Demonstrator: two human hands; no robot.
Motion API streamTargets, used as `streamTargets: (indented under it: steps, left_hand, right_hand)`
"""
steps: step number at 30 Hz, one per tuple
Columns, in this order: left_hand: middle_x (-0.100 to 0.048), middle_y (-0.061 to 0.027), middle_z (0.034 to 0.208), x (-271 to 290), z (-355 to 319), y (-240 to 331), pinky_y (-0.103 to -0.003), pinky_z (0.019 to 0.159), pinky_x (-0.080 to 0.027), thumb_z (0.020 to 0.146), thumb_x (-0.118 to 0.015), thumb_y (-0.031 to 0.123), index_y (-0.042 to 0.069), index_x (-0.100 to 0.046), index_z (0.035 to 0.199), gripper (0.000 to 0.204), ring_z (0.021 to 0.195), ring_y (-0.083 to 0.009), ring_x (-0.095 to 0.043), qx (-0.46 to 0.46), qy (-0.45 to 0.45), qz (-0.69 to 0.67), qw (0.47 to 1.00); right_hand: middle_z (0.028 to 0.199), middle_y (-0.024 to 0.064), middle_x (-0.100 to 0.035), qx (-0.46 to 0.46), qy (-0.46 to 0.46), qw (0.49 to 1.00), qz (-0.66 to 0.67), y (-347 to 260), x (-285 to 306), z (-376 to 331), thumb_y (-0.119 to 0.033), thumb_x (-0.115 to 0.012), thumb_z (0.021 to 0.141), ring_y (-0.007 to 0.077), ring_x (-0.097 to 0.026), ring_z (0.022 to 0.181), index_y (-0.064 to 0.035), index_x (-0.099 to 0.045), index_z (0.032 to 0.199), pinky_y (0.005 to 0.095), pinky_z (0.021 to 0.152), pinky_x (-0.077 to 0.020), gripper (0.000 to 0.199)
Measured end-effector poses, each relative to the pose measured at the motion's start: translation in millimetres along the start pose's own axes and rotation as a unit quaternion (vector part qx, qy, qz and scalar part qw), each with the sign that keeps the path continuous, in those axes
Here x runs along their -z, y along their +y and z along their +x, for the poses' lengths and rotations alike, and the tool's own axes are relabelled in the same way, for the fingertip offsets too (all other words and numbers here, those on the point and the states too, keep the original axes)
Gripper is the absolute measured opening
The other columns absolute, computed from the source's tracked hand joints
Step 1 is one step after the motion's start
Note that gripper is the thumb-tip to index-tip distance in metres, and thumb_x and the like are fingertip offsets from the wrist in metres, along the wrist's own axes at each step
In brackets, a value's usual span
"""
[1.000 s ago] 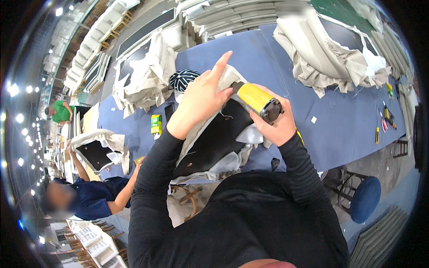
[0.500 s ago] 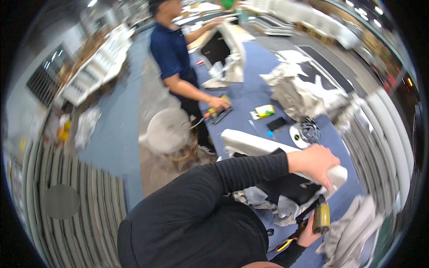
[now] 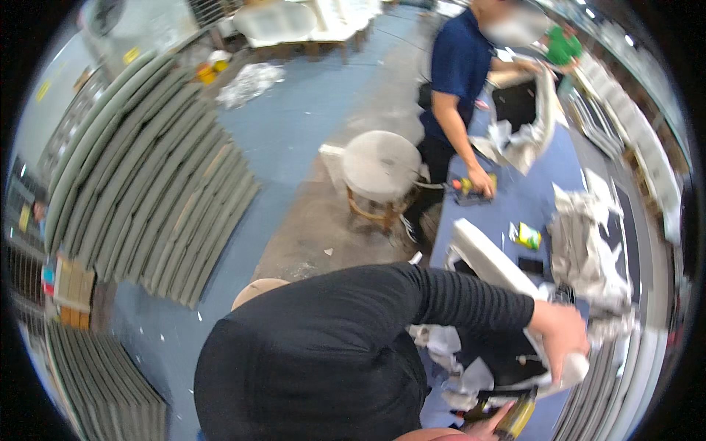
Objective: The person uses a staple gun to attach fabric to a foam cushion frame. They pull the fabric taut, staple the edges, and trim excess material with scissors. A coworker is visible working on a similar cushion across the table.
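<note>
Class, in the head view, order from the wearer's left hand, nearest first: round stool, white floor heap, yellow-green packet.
1. Yellow-green packet: on table, beyond left hand
2. Round stool: left of table
3. White floor heap: farthest left

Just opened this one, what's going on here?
The person's left hand lies over the end of a beige fabric frame with a black panel; the right hand holds a yellow cylindrical tool near it. Farther along the blue table, a co-worker in navy has one hand on a similar frame, the other on a black-and-yellow tool.
</note>
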State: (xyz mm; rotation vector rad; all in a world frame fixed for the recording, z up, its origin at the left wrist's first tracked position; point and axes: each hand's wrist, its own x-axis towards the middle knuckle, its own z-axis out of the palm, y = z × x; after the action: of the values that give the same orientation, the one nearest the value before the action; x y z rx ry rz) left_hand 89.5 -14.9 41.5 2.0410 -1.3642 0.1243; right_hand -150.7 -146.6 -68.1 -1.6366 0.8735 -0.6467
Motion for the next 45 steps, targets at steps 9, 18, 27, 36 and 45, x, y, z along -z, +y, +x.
streamTargets:
  steps: [9,18,27,36,45]
  left_hand:
    - [-0.075,-0.0154,0.123,12,5,0,-0.051,0.092,-0.059,0.079,-0.084,0.063,0.01,-0.06,0.144,0.087,0.111,-0.0391,-0.074,-0.045,-0.061,-0.064,0.995]
    - [-0.077,-0.0246,0.12,-28,62,-1,-0.052,0.1,-0.058,0.089,-0.069,0.078,0.008,-0.072,0.129,0.081,0.114,-0.0458,-0.074,-0.007,-0.183,-0.087,0.979]
    - [-0.079,-0.0191,0.123,-59,137,-41,-0.038,0.105,-0.051,0.113,-0.04,0.068,-0.002,-0.074,0.134,0.081,0.112,-0.0263,-0.072,0.12,-0.341,-0.132,0.923]
    - [-0.062,-0.0244,0.155,-60,118,-21,-0.037,0.122,-0.04,0.114,-0.036,0.066,-0.004,-0.058,0.154,0.084,0.149,-0.0351,-0.055,0.135,-0.328,-0.169,0.92]
    - [-0.066,-0.0261,0.137,-51,102,23,-0.052,0.105,-0.054,0.111,-0.06,0.03,0.028,-0.03,0.173,0.068,0.123,-0.0491,-0.066,-0.129,-0.259,0.022,0.957]
  right_hand:
    - [0.141,0.0116,-0.068,0.18,-0.002,0.982,0.064,5,-8,-9,-0.011,-0.078,0.101,0.0217,-0.064,0.12,0.0054,-0.062,0.147,0.0374,0.109,-0.0474,0.052]
    - [0.147,0.0138,-0.063,0.204,0.044,0.975,0.07,-25,-4,-4,-0.004,-0.081,0.094,0.0237,-0.061,0.131,0.0052,-0.061,0.142,0.0387,0.116,-0.0453,0.053]
    - [0.126,0.0147,-0.077,0.264,0.08,0.961,0.035,-48,-2,28,-0.002,-0.085,0.084,0.0278,-0.074,0.115,0.0017,-0.074,0.125,0.0363,0.105,-0.054,0.043]
    - [0.125,0.0123,-0.079,0.203,0.068,0.977,-0.012,-33,-4,39,-0.006,-0.081,0.092,0.0171,-0.074,0.114,0.0032,-0.071,0.133,0.0329,0.104,-0.0557,0.043]
    - [0.103,0.0168,-0.083,0.159,0.097,0.982,0.045,-37,-4,45,-0.013,-0.084,0.087,0.0266,-0.082,0.092,0.0033,-0.078,0.114,0.0346,0.086,-0.0608,0.032]
